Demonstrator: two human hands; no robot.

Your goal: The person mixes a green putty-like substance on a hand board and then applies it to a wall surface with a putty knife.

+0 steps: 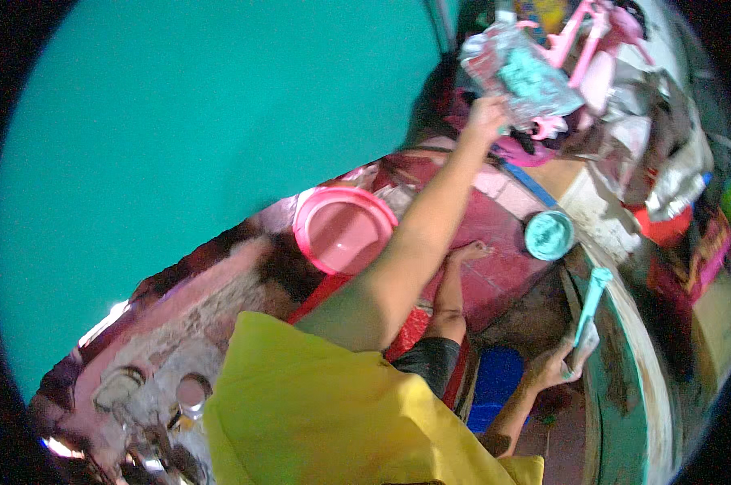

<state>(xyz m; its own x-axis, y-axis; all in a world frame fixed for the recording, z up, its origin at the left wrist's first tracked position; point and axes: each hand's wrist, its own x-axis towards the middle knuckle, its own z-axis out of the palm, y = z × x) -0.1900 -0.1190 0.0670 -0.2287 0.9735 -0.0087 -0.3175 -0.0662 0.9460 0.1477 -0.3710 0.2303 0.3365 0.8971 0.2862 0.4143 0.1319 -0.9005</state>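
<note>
My left hand [488,117] reaches far out to the upper right, its fingers closed at the edge of a clear plastic bag [535,77] with turquoise matter in or on it. Pink plastic items lie close around that bag. Low on the right, my right hand [553,365] grips a slim turquoise tool [593,303] that looks like a paintbrush, held upright with a wider top end. Something whitish shows beside those fingers; blur hides what it is. A small round tub [549,235] with turquoise paint inside stands between my two hands.
A large turquoise wall [220,121] fills the upper left. Beside its foot is a pink bucket [345,230]. A pile with silvery plastic [680,174] crowds the right. A curved, paint-streaked wooden edge [644,372] runs down the lower right, near a blue object [495,388]. My bare foot [472,251] rests on red tiles.
</note>
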